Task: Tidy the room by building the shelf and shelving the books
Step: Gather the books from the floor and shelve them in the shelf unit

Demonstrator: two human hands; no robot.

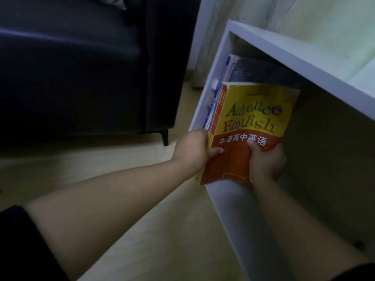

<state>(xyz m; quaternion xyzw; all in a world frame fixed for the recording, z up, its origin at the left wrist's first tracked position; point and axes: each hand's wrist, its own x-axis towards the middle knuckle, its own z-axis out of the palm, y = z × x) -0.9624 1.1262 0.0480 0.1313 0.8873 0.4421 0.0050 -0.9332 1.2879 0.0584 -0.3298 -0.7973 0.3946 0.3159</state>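
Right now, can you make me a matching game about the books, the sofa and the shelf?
Things:
1. yellow book
2. sofa
3. shelf
4. other books

Matches:
A. white
B. dark, left of the shelf
C. gripped by the left hand and right hand
D. inside the shelf, behind the yellow book

Pairs: 1-C, 2-B, 3-A, 4-D

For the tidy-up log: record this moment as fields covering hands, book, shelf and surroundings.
holding: left hand and right hand both grip the yellow book at its lower end, thumbs on the cover
book position: partly inside the white shelf
already shelved: other books against the shelf's left wall
nearby: dark sofa to the left
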